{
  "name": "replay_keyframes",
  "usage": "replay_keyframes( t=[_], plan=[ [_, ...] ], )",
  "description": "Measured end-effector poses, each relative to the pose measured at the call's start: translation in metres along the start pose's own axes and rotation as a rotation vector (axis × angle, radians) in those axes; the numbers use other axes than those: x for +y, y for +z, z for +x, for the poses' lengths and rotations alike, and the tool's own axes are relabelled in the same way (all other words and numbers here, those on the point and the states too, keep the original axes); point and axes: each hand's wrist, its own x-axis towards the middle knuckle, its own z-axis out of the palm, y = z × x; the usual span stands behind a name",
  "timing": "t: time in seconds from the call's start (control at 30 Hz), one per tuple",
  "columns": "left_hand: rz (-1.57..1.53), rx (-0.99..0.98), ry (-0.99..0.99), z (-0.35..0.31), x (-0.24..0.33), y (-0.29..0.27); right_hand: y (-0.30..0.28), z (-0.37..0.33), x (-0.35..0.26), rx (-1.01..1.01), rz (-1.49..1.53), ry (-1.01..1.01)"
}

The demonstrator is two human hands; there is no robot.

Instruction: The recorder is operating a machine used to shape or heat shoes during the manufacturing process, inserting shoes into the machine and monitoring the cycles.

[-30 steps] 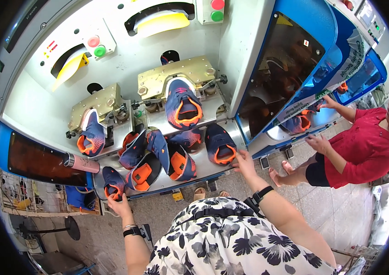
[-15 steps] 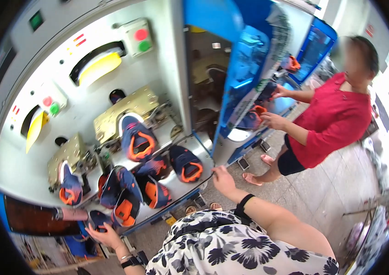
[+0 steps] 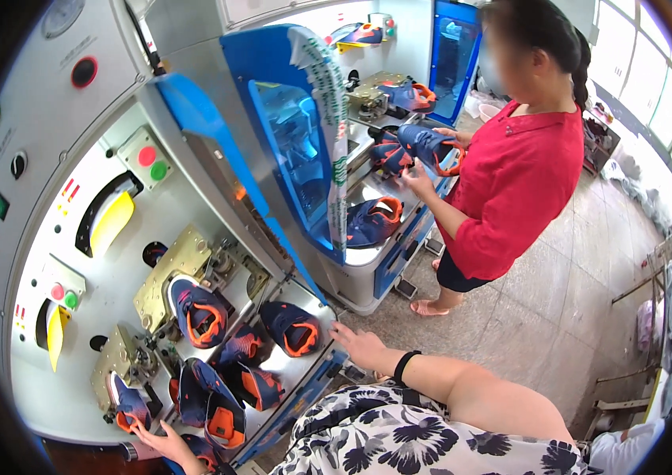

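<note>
Shoes [image 3: 245, 368] on tray [image 3: 304, 297], co-worker [image 3: 510, 182] right

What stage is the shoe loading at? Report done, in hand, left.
Done: one navy-orange shoe sits on the upper brass fixture. In hand: left hand at a shoe on the lower fixture; right hand rests by the tray. Left: loose shoes on the tray.

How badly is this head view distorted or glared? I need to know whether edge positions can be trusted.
Head view: strong fisheye, the grey machine panel bows near the black rim; daylight from the windows washes out the upper right; the left hand and right hand by the shoes look sharp.
</note>
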Motion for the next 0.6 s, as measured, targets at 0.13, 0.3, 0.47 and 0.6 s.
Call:
replay_keyframes(
  t=[0.13,0.3,0.47,0.6],
  plan=[
    [0.022,0.239,0.127,0.018,-0.023,0.008,-0.004,-0.004,0.001,-0.021,0.011,-0.019],
    [0.086,0.007,0.002,0.044,-0.052,0.007,-0.003,-0.005,0.003,-0.038,0.025,-0.01],
    [0.177,-0.164,0.032,0.051,-0.047,0.0,-0.002,-0.005,0.005,0.016,0.035,-0.038],
    [0.198,-0.188,0.008,0.048,-0.032,-0.008,-0.001,-0.004,0.007,-0.005,0.033,-0.036]
  ],
)
